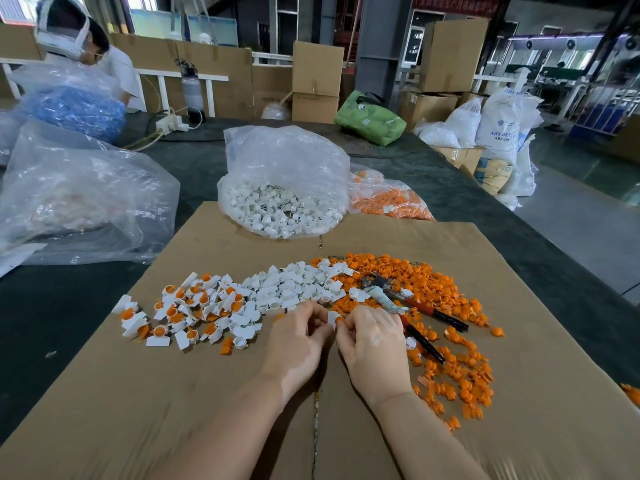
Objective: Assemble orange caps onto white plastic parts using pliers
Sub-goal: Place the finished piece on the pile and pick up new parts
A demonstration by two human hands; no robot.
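My left hand (298, 341) and my right hand (372, 341) meet over the flat cardboard sheet (207, 410). Between their fingertips sits one white plastic part (333, 319), with a bit of orange cap (341, 320) showing at my right fingertips. A heap of loose white parts (294, 285) lies just beyond my hands. Orange caps (450, 341) spread out to the right. The pliers (408, 306), with red and black handles, lie on the orange caps beside my right hand, untouched. Assembled white parts with orange caps (187, 313) lie to the left.
A clear bag of white parts (280, 188) and a bag of orange caps (388, 199) stand beyond the cardboard. Large plastic bags (79, 195) lie at left, where another person (86, 46) sits. Cardboard boxes (315, 81), a green bag (370, 119) and white sacks (498, 126) stand behind.
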